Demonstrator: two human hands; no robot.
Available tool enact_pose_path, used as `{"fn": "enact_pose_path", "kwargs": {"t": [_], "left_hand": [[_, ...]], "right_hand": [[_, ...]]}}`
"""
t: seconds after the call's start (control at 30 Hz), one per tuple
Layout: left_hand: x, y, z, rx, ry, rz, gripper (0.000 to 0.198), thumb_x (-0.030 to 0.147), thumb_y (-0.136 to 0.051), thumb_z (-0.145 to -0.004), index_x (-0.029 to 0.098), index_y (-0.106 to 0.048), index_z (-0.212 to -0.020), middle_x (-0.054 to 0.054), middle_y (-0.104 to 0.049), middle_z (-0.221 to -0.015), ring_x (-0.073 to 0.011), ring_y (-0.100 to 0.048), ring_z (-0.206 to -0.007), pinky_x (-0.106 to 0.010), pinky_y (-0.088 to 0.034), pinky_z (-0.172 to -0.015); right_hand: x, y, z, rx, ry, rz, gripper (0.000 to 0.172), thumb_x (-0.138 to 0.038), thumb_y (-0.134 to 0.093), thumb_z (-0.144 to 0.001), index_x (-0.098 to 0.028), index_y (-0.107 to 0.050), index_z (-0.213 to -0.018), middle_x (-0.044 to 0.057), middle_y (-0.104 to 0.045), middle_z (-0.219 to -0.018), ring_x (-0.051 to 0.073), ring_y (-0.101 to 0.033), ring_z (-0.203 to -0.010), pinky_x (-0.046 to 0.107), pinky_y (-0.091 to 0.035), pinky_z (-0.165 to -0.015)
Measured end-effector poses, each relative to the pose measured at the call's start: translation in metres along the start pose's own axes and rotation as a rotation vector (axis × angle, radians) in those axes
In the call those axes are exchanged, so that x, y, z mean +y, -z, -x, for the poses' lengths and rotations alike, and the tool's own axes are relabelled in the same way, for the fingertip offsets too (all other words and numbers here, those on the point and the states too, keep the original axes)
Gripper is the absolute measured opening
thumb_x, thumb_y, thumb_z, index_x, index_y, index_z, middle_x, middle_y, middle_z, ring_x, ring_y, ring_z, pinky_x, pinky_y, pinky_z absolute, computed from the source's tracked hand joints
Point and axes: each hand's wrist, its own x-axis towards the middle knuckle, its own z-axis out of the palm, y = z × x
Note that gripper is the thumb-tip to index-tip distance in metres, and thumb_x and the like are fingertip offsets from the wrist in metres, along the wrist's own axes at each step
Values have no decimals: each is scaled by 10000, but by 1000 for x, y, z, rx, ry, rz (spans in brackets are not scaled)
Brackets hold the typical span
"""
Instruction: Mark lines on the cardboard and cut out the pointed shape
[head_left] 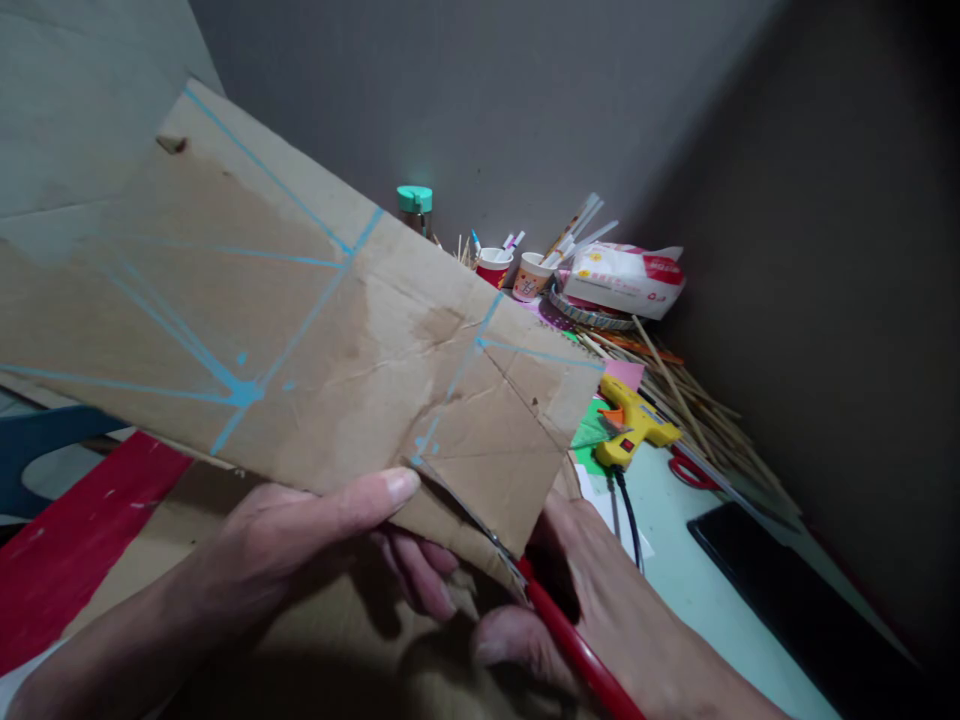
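A large sheet of brown cardboard (330, 330), marked with blue lines, is held up at a slant across the view. My left hand (322, 530) pinches its lower edge, thumb on the front face and fingers curled behind. In my right hand (555, 600) is a pair of red-handled scissors (566, 635). Their metal blades lie across the cardboard's lower right corner, along a cut that runs toward my left thumb. Part of my right hand's fingers is hidden behind the cardboard and the handles.
A yellow glue gun (634, 425) with a black cord lies on the pale table (690, 570), beside a black phone-like slab (772, 590). Thin wooden sticks (697, 410) are heaped behind. Farther back stand paper cups (532, 277), a tissue pack (622, 280) and a teal-lidded bottle (415, 205).
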Motion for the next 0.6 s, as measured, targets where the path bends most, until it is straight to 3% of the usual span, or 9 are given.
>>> {"fn": "enact_pose_path", "kwargs": {"t": [0.17, 0.33, 0.43, 0.6], "left_hand": [[-7, 1, -5, -14, -22, 52, 520, 632, -559, -916, 231, -838, -738, -44, -828, -919, -294, -746, -1009, -313, -545, -987], [-14, 4, -12, -59, -105, 44, 556, 653, -549, -931, 217, -848, -759, -49, -823, -895, -264, -752, -934, -259, -596, -861], [-13, 3, -11, -3, -109, 57, 534, 653, -563, -917, 226, -851, -776, -49, -823, -879, -258, -753, -876, -277, -598, -863], [-14, 2, -6, 78, -48, 94, 578, 705, -584, -862, 206, -847, -740, -99, -822, -825, -297, -774, -836, -307, -611, -804]], "right_hand": [[5, -8, 1, 19, -35, -57, 580, -700, -665, -853, -209, -640, -1160, 72, -756, -947, 256, -698, -796, 384, -530, -776], [6, -13, 2, 42, -89, -102, 504, -664, -723, -811, -205, -629, -996, 61, -730, -834, 223, -638, -703, 347, -498, -672], [4, -12, 1, 48, -129, -158, 524, -653, -781, -757, -210, -613, -979, 24, -672, -670, 223, -621, -635, 335, -493, -608], [4, -12, 1, 55, -141, -202, 605, -722, -781, -714, -222, -641, -1025, -6, -619, -615, 216, -606, -621, 353, -535, -651]]}}
